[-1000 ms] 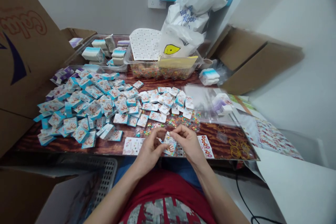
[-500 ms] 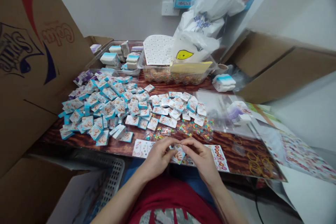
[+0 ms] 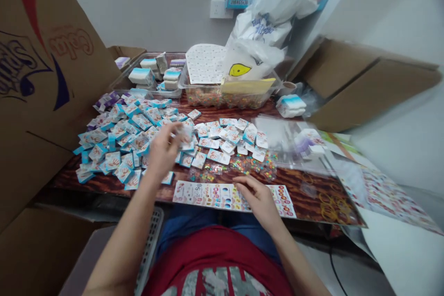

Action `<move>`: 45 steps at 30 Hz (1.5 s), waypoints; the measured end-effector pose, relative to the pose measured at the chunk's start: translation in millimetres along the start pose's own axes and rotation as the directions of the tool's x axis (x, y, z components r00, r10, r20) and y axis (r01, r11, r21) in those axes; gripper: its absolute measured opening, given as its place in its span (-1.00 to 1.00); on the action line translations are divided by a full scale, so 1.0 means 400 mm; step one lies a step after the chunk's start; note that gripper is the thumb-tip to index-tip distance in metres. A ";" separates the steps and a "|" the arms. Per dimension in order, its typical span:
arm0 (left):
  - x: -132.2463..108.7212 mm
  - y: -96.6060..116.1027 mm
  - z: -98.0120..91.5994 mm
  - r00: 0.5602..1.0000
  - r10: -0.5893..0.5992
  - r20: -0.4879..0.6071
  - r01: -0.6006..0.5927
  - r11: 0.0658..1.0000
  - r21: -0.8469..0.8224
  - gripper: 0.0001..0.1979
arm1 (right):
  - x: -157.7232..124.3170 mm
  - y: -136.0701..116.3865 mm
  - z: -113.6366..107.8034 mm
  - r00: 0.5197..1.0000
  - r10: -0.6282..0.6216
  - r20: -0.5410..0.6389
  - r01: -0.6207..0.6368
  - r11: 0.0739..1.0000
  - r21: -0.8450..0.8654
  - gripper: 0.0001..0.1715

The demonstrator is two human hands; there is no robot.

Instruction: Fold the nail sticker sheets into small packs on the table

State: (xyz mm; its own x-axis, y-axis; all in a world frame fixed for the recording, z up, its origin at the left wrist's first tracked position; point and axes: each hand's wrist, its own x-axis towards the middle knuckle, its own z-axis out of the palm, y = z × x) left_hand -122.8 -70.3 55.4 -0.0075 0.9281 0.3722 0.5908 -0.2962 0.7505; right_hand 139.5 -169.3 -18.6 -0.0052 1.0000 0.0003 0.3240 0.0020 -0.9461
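Observation:
My left hand point(image 3: 164, 148) reaches over the pile of small white-and-blue printed boxes point(image 3: 120, 143). Its fingers are closed on a small box point(image 3: 184, 135), smeared by motion. My right hand point(image 3: 255, 198) rests at the sheet of round stickers point(image 3: 208, 194) along the table's front edge. Its fingers are loosely bent and apart, with nothing visible in them. Flat white printed pieces point(image 3: 231, 136) lie in a loose heap beyond the right hand. Clear packets of colourful bits point(image 3: 243, 165) lie between that heap and the sticker sheet.
At the back stand a clear tub point(image 3: 204, 97) of colourful bits, a tray of stacked packs point(image 3: 142, 78) and white plastic bags point(image 3: 263, 32). Cardboard boxes point(image 3: 65, 115) flank the table. Rubber bands point(image 3: 331, 208) and clear plastic sleeves point(image 3: 284, 138) lie on the right.
Both hands were together over the sticker sheet, holding a small box. My left hand has carried it up and left to the pile. My right hand has stayed by the sheet, now without it.

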 end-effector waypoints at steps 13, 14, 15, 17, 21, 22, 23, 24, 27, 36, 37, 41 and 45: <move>-0.129 0.007 0.064 0.969 0.228 0.091 -0.238 0.963 0.125 -0.73 | 0.045 -0.015 0.001 0.941 0.001 0.340 0.270 0.602 -0.751 -0.81; -0.154 0.010 0.085 0.964 0.209 0.163 -0.223 0.972 0.070 -0.75 | 0.052 -0.016 -0.001 0.936 0.019 0.351 0.264 0.621 -0.738 -0.84; -0.174 0.011 0.102 0.956 0.191 0.222 -0.202 0.979 0.029 -0.76 | 0.059 -0.017 -0.004 0.932 0.032 0.361 0.254 0.652 -0.714 -0.86; -0.200 0.013 0.123 0.940 0.160 0.301 -0.163 0.986 -0.015 -0.76 | 0.073 -0.016 -0.011 0.924 0.058 0.377 0.221 0.724 -0.653 -0.83; -0.219 0.029 0.117 0.933 0.152 0.326 -0.139 0.988 -0.063 -0.77 | 0.086 -0.012 -0.032 0.902 0.085 0.423 0.152 0.854 -0.497 -0.80; -0.224 0.039 0.111 0.936 0.159 0.313 -0.140 0.987 -0.085 -0.78 | 0.085 -0.014 -0.038 0.900 0.077 0.428 0.137 0.884 -0.447 -0.81; -0.230 0.051 0.106 0.942 0.170 0.289 -0.144 0.983 -0.109 -0.79 | 0.083 -0.019 -0.046 0.903 0.064 0.424 0.119 0.912 -0.392 -0.82; -0.237 0.064 0.102 0.949 0.183 0.258 -0.153 0.980 -0.129 -0.81 | 0.079 -0.028 -0.053 0.911 0.051 0.409 0.096 0.939 -0.331 -0.83; -0.264 0.107 0.099 0.953 0.221 0.209 -0.200 0.973 -0.119 -0.87 | 0.060 -0.070 -0.072 0.946 -0.008 0.323 0.050 0.991 -0.124 -0.81; -0.283 0.133 0.116 0.887 0.254 0.386 -0.231 0.967 -0.107 -0.87 | -0.004 -0.195 -0.047 0.936 -0.232 0.265 0.224 0.973 0.059 -0.86; -0.282 0.132 0.114 0.886 0.267 0.379 -0.240 0.964 -0.117 -0.84 | -0.005 -0.194 -0.044 0.938 -0.264 0.222 0.269 0.963 0.010 -0.93; -0.272 0.138 0.088 0.917 0.255 0.307 -0.187 0.954 -0.235 -0.84 | -0.001 -0.157 -0.047 0.922 -0.327 0.206 0.371 0.899 -0.233 -0.79; -0.250 0.130 0.079 0.882 0.130 0.453 0.154 0.829 -0.537 -0.67 | -0.005 -0.124 -0.050 0.922 -0.179 0.344 0.263 0.940 -0.218 -0.70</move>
State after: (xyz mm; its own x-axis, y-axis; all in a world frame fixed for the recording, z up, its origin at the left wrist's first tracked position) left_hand -66.0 -171.6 39.7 0.4359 0.8822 0.1781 0.0551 -0.2237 0.9731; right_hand 142.5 -171.3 34.7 -0.3879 0.9199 0.0580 0.5089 0.2662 -0.8186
